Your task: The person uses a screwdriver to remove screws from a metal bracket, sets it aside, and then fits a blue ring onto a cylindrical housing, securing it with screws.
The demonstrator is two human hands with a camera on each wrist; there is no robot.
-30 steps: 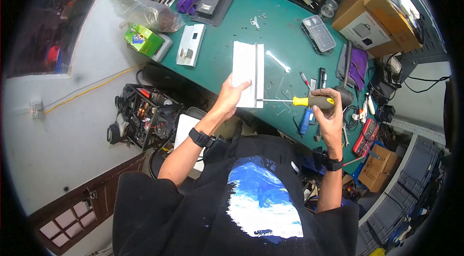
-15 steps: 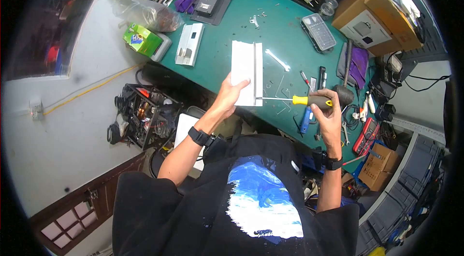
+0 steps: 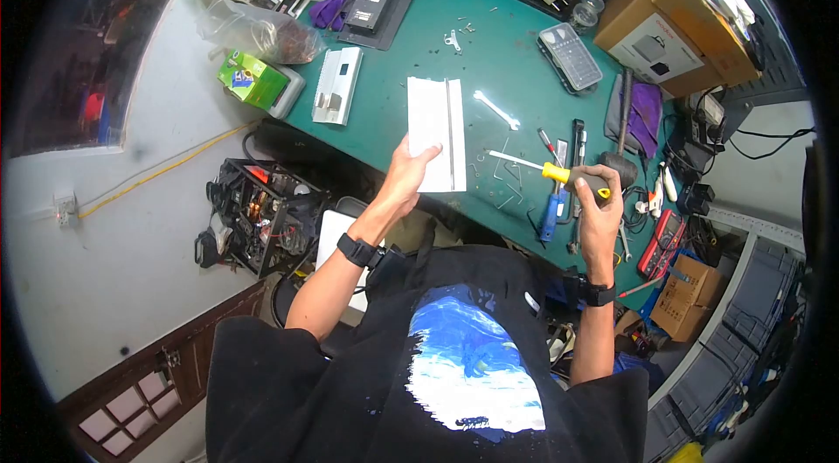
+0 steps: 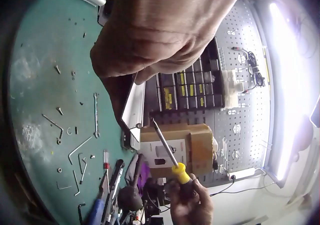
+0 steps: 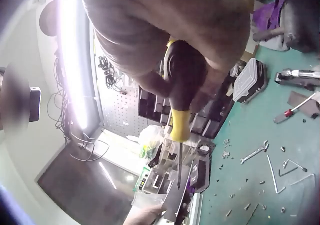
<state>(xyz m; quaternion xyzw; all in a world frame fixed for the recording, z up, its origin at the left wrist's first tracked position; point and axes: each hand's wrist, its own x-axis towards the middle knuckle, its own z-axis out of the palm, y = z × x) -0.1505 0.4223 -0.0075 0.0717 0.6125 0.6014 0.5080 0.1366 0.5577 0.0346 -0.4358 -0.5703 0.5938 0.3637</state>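
Observation:
My left hand (image 3: pixel 406 176) grips the lower left edge of a flat white panel (image 3: pixel 426 118), its thumb lying on the face. A narrow grey strip (image 3: pixel 454 135) runs along the panel near its right side. In my right hand (image 3: pixel 600 214) is a screwdriver (image 3: pixel 556 172) with a yellow and dark handle, held by the fingers and thumb. Its shaft points left, the tip apart from the panel's right edge. The left wrist view shows the panel (image 4: pixel 134 107) edge-on under the hand, with the screwdriver (image 4: pixel 180 171) beyond it.
On the green bench (image 3: pixel 376 144) lie a wrench (image 3: pixel 496 111), several hex keys (image 3: pixel 514 194), a blue-handled tool (image 3: pixel 551 217) and a mallet (image 3: pixel 619 168). A clear-lidded case (image 3: pixel 571 58) and cardboard box (image 3: pixel 660 44) stand at the back right. A white metal piece (image 3: pixel 337 86) is at left.
The screwdriver tip has come away from the panel's right edge, and its shaft now tilts up to the left. My left hand still holds the panel, which sits slightly further left in view.

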